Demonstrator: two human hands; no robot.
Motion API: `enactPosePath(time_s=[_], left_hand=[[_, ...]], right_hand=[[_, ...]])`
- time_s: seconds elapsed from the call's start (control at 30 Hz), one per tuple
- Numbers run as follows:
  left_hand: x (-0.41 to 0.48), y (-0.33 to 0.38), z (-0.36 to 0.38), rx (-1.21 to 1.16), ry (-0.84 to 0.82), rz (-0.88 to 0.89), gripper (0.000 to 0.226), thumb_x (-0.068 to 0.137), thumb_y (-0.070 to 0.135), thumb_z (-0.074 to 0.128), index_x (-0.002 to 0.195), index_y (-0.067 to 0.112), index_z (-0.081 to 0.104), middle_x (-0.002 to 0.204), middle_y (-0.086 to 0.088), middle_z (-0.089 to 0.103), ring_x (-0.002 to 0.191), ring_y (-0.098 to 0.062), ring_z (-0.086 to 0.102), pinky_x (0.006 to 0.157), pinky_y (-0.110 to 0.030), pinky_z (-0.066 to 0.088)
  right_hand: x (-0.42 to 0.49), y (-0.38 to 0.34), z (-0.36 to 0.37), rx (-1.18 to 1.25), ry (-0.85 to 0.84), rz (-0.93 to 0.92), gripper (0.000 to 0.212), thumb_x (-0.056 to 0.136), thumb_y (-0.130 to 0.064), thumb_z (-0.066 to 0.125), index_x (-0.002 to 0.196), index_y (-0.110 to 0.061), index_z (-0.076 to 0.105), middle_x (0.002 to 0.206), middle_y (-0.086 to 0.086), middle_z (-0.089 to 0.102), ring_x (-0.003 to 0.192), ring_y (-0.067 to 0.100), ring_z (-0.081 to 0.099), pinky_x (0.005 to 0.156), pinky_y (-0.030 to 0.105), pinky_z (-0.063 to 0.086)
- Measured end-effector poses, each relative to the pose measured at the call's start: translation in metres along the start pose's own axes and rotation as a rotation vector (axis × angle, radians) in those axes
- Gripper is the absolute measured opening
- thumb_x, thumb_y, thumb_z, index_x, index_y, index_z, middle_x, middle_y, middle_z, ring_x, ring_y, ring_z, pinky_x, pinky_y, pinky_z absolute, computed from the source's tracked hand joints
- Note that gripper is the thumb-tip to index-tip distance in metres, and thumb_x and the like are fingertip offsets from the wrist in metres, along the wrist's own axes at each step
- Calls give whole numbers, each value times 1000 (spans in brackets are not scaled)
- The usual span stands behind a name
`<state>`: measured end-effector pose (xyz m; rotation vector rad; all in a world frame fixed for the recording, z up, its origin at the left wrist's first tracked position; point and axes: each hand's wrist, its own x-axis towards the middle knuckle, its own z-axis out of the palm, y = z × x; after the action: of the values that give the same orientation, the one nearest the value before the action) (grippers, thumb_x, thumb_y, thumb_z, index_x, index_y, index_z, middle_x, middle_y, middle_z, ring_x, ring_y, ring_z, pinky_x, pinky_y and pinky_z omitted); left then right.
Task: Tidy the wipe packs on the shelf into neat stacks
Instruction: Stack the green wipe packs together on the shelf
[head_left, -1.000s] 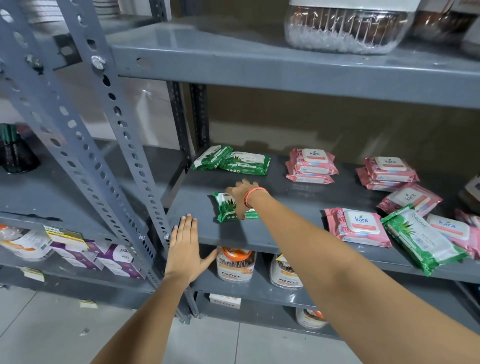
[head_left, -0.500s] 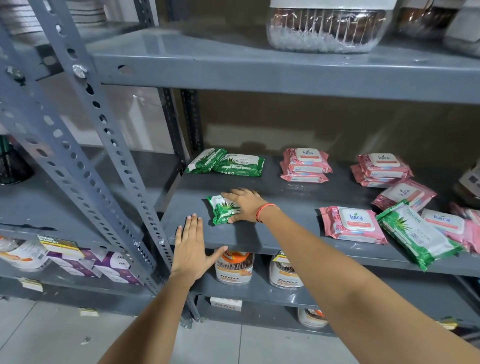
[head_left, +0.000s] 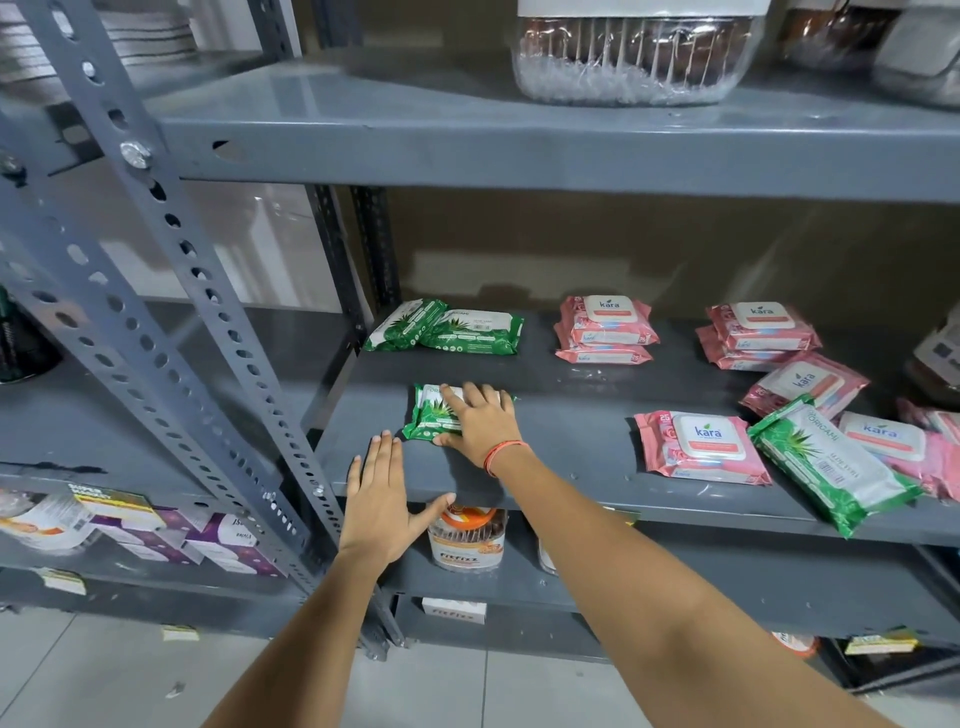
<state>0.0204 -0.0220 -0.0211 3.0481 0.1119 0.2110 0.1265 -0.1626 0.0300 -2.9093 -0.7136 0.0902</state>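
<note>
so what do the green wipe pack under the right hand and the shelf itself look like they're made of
Green wipe pack: apparently soft plastic film, glossy and printed; it crinkles and catches light beside the right hand. Shelf: looks like sheet metal painted grey with a dull sheen, judging by the perforated, bolted uprights.

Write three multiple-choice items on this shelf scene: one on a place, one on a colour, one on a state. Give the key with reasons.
1. Where is the right hand?
A. on a green pack near the shelf's front left
B. on a pink pack at the back
C. on the top shelf

2. What colour is the band on the right wrist?
A. blue
B. orange-red
C. black

3. How is the left hand?
A. gripping a jar
B. holding a pack
C. flat and open at the shelf edge

Key: A, its palm covers the green pack; B, the orange-red band shows plainly; C, its fingers are spread and hold nothing.
</note>
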Motion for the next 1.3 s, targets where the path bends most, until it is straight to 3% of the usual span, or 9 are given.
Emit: enactPosePath(time_s=[0.27, 0.63, 0.8, 0.9, 1.03, 1.13, 1.3], left_hand=[[0, -2, 0, 2, -11, 16, 116, 70, 88, 6, 145, 0, 13, 154, -14, 14, 142, -24, 7, 112, -42, 2], [1, 0, -6, 31, -72, -1, 117, 65, 86, -1, 145, 1, 6, 155, -13, 6, 142, -23, -1, 113, -42, 0], [-7, 12, -11, -44, 114, 40, 101, 80, 76, 18, 144, -3, 14, 153, -17, 15, 141, -25, 8, 113, -43, 8], [-10, 36, -19, -118, 221, 11, 92, 84, 67, 28, 143, -4, 19, 151, -19, 21, 140, -27, 13, 112, -44, 10], [2, 82, -23, -187, 215, 211, 68, 90, 52, 33, 136, 2, 40, 144, -15, 38, 136, -26, 27, 109, -42, 17], [12, 122, -20, -271, 135, 427, 54, 92, 41, 30, 128, 7, 52, 133, -10, 53, 128, -22, 42, 104, -37, 29], [27, 170, -7, -314, 70, 558, 49, 91, 35, 31, 117, 7, 61, 122, -9, 62, 119, -23, 53, 95, -39, 41]], right_hand=[[-27, -3, 15, -25, 141, -92, 70, 96, -54, 33, 152, -17, 11, 160, 11, 4, 148, 28, 3, 117, 50, 2], [-29, -3, 12, 2, 104, -91, 58, 101, -42, 30, 151, -18, 14, 160, 10, 9, 147, 27, 5, 117, 51, 4], [-44, 11, 3, 57, 209, -97, 57, 100, -40, 36, 148, -14, 24, 157, 10, 21, 145, 26, 16, 117, 45, 10], [-59, 27, -6, 102, 324, -65, 51, 98, -35, 43, 141, -9, 38, 148, 16, 37, 138, 32, 32, 113, 44, 23], [-81, 74, -22, 109, 524, 43, 40, 86, -20, 62, 122, -4, 58, 123, 20, 58, 114, 39, 54, 95, 46, 44], [-104, 115, -39, 78, 509, 205, 39, 85, -18, 62, 121, -3, 58, 118, 19, 58, 108, 39, 54, 89, 45, 44], [-151, 192, -54, -15, 430, 506, 42, 88, -20, 58, 125, -2, 52, 124, 19, 52, 115, 37, 46, 95, 44, 37]])
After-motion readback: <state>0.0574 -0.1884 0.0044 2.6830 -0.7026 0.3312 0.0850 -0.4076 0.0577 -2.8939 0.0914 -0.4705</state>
